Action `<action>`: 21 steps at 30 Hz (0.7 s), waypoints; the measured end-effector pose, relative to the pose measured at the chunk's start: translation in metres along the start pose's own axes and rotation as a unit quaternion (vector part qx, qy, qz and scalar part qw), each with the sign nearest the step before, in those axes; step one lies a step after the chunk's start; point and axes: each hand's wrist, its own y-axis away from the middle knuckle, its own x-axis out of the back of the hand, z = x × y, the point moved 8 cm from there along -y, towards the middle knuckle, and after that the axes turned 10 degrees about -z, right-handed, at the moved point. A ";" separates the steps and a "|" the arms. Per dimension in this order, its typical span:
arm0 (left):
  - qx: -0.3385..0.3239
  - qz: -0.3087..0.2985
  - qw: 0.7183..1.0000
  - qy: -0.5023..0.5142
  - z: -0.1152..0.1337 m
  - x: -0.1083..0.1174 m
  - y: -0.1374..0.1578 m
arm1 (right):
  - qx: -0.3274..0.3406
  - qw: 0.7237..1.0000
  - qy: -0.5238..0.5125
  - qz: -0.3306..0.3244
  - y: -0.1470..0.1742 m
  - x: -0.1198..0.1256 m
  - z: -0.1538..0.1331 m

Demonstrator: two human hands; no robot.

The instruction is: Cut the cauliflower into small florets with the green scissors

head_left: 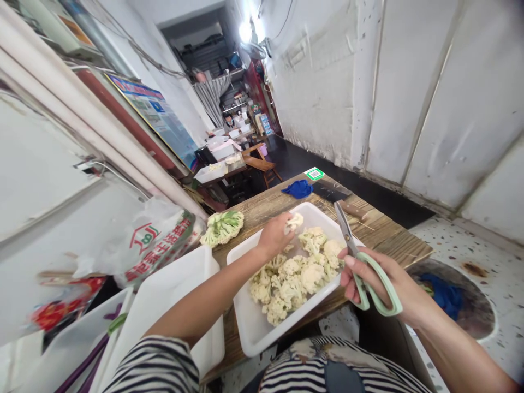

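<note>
Striped sleeves sit closest to us. We record a pale, knobbly cauliflower floret [294,221] pinched in the closed left hand [275,236], held above the white tray [250,327] of cut florets [292,279] on the wooden tabletop [385,232]. Our right hand [391,284] grips green-handled scissors [362,262], blades together, over the tray's right edge. Cauliflower trimmings [222,226] lie left of the tray; a blue cloth [298,189] lies beyond.

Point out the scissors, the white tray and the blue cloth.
scissors [370,275]: head view, on the green handle in the right hand.
white tray [256,333]: head view, on its bare near corner.
blue cloth [298,189]: head view, on its middle.
</note>
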 end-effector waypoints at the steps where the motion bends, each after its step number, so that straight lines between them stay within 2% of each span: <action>1: -0.018 0.029 0.999 0.029 0.000 0.006 0.007 | -0.002 1.000 -0.015 0.000 -0.002 -0.002 0.001; 3: -0.057 0.088 0.992 0.075 0.001 0.017 0.023 | -0.005 0.999 -0.040 0.011 -0.011 -0.004 0.001; 6: -0.125 0.138 0.980 0.066 0.015 0.027 0.048 | -0.002 0.998 -0.037 0.045 -0.030 -0.007 -0.007; 8: -0.183 0.132 0.973 0.055 0.030 0.029 0.062 | 0.001 0.999 -0.020 0.047 -0.044 -0.013 -0.014; 12: -0.263 0.055 0.959 0.085 0.047 0.030 0.080 | 0.012 0.999 0.012 0.030 -0.065 -0.029 -0.021; 14: -0.261 0.038 0.959 0.108 0.042 0.030 0.084 | 0.038 0.998 0.026 0.037 -0.070 -0.031 -0.024; 15: -0.247 0.050 0.961 0.116 0.037 0.032 0.086 | 0.056 0.997 0.033 0.046 -0.071 -0.030 -0.026; 19: -0.154 0.167 0.959 0.169 0.015 0.044 0.092 | 0.129 0.985 0.074 0.090 -0.071 -0.019 -0.040; 21: -0.105 0.163 0.945 0.264 0.010 0.044 0.089 | 0.146 0.981 0.097 0.079 -0.071 -0.020 -0.047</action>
